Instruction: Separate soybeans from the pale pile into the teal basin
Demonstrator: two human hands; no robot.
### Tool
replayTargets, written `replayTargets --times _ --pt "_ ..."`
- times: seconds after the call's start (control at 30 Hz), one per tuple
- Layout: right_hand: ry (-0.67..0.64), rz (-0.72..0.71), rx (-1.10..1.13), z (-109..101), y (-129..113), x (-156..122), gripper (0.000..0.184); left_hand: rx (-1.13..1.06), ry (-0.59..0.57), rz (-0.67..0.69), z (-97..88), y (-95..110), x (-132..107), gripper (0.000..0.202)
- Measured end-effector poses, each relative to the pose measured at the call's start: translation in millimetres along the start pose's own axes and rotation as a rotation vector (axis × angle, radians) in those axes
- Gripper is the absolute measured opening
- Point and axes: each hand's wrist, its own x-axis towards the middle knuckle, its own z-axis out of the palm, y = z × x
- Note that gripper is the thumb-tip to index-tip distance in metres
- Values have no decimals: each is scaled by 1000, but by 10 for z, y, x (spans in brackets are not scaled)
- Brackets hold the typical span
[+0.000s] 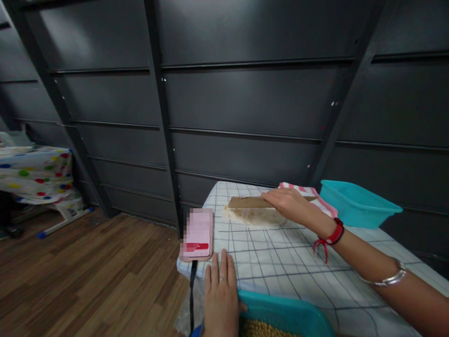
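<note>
My right hand grips the top edge of a long strip of cardboard, which stands on its edge on the checked tablecloth. Pale yellowish crumbs or powder lie spread along the near side of the strip. At the front of the table is my left hand, with its fingers stretched out forward and nothing in it. Its thumb is by the rim of a teal basin that holds many small tan beans or grains.
A second teal basin stands at the right back, beside a red-and-white striped cloth. A pink phone lies at the table's left edge, with a black strap hanging down. Behind rises a dark panelled wall. Another table stands far left.
</note>
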Motion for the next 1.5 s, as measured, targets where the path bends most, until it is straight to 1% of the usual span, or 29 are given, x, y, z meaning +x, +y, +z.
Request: replayTargets --times 0.1,0.2,0.27,0.33,0.4,0.47,0.53,0.63,0.7,0.83,0.93,1.07,1.17,1.27,1.33,1.37,1.43,1.5 --pt "-8 -14 22 -28 -19 -14 29 4 -25 0 -31 3 8 81" --pt "24 -30 38 -48 -30 -36 28 -36 -69 -13 -115 3 19 79" --pt "42 -25 16 -8 -30 -31 29 -45 -81 -23 -180 -7 27 72" --pt "42 -20 -13 74 -31 -10 28 -49 -109 -9 -217 -28 28 71" --pt "40 -28 -24 150 -37 9 27 -53 -97 18 -208 -56 23 72" --pt "38 -43 -22 172 -46 10 26 -64 -47 57 -167 -79 15 71" --pt "37 -55 -17 124 -52 -11 26 -67 -16 66 -126 -83 10 70" --pt "26 -59 -6 0 -52 -39 28 -29 -25 20 -113 -54 14 70" --pt "28 -53 1 -37 -55 -33 29 -26 -41 1 -129 -29 20 72" --pt "45 -49 7 43 -89 -12 28 -45 -68 -2 -134 -9 26 77" --pt "40 -57 12 73 -104 -59 26 -35 -66 2 -130 -17 23 79" --pt "65 -66 50 -34 -71 -148 26 -33 -80 18 -225 -35 28 78" --pt "113 -49 64 -74 -69 -138 27 -52 -104 11 -295 -36 40 78" --pt "160 -56 55 -5 -125 -74 26 -53 -115 -12 -253 -15 39 80" --pt "169 -88 63 55 -167 -44 24 -26 -75 -37 -179 2 29 82" --pt "165 -107 71 75 -181 -42 23 -18 -59 -28 -144 7 23 83" --pt "145 -137 89 81 -178 -71 24 -7 -36 -22 -111 7 16 82" --pt "135 -139 114 46 -140 -137 27 -8 -38 -9 -141 -2 16 79"
